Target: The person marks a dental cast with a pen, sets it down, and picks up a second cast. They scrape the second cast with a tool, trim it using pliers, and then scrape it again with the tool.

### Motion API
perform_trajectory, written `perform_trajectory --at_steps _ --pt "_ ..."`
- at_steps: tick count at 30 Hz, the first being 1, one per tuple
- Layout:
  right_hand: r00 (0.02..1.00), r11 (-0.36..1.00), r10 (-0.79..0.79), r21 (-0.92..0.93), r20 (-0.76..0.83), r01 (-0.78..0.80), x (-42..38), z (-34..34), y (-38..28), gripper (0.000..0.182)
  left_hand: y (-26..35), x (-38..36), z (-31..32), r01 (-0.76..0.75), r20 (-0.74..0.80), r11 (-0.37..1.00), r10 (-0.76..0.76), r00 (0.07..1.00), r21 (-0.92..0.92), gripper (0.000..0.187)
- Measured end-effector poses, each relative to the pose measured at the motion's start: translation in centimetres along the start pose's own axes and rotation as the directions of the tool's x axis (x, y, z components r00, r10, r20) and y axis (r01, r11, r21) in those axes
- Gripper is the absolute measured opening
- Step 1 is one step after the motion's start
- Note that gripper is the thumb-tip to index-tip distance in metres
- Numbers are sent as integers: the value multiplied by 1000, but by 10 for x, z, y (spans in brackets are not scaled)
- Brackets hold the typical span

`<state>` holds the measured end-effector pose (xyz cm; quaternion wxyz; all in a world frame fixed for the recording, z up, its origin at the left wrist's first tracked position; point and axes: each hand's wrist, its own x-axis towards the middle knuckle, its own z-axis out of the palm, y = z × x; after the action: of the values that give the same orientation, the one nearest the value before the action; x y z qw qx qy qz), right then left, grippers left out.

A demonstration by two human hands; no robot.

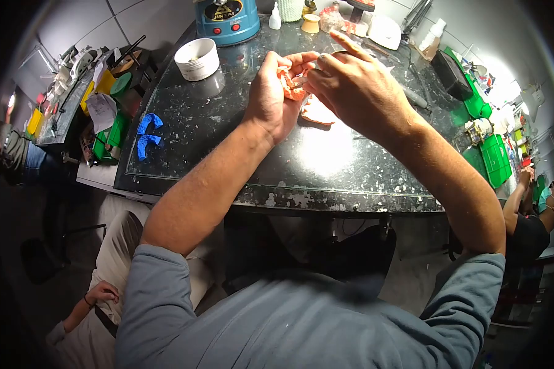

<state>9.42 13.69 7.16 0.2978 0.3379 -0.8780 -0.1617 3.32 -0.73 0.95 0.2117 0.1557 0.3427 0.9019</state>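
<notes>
My left hand (269,92) is wrapped round an orange-pink moulded piece (293,88) above the black worktop (228,154). From the right, my right hand (351,80) reaches over that piece with its thumb side close against it and one finger stretched out. Its fingertips are partly hidden, and whatever they grip is too small to name. Just below the hands, a pale pink and white piece (317,112) lies on the worktop. Two blue arch-shaped pieces (149,136) rest at the left.
A white bowl (197,59) and a blue machine (228,21) stand at the back left. Small bottles and a yellowish cup (311,23) are behind my hands. Green trays (495,161) sit at the right. A seated person (98,295) is at the lower left; another is far right.
</notes>
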Motion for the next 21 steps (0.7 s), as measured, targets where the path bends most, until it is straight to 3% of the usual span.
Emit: perform_trajectory --at_steps 4,7,10,12,13,15,16,17,19,21 --pt "1000 1000 18 -24 25 -18 -3 -1 -1 17 -4 4 -6 54 28 998 -53 998 -40 45" --pt "993 995 -44 -83 108 53 -3 -5 1 16 -5 -1 -4 116 77 993 -113 991 -32 45" --pt "994 996 -41 -72 101 48 -3 -4 3 16 -3 0 -5 96 99 995 -92 991 -31 47" --pt "1000 996 -17 86 17 15 -7 -3 7 20 -3 0 0 95 61 992 -90 994 -86 48" --pt "1000 997 -10 82 18 9 -9 -4 11 20 -4 -1 3 99 25 985 -96 995 -140 48" --pt "981 987 91 112 173 -111 -8 -11 16 24 -2 -3 8 141 82 976 -128 988 -167 48" --pt "997 976 71 204 10 -72 -9 -9 20 26 -4 1 4 136 94 963 -117 989 -234 49" --pt "996 986 76 145 41 -81 -8 -15 23 26 -2 3 4 125 103 945 -98 990 -301 50" --pt "991 999 -39 -21 -125 37 -5 -26 26 24 0 2 4 98 81 940 -76 994 -328 49" --pt "998 1000 -10 -12 -57 9 -6 -28 21 21 4 -2 5 80 110 907 -37 993 -413 50"
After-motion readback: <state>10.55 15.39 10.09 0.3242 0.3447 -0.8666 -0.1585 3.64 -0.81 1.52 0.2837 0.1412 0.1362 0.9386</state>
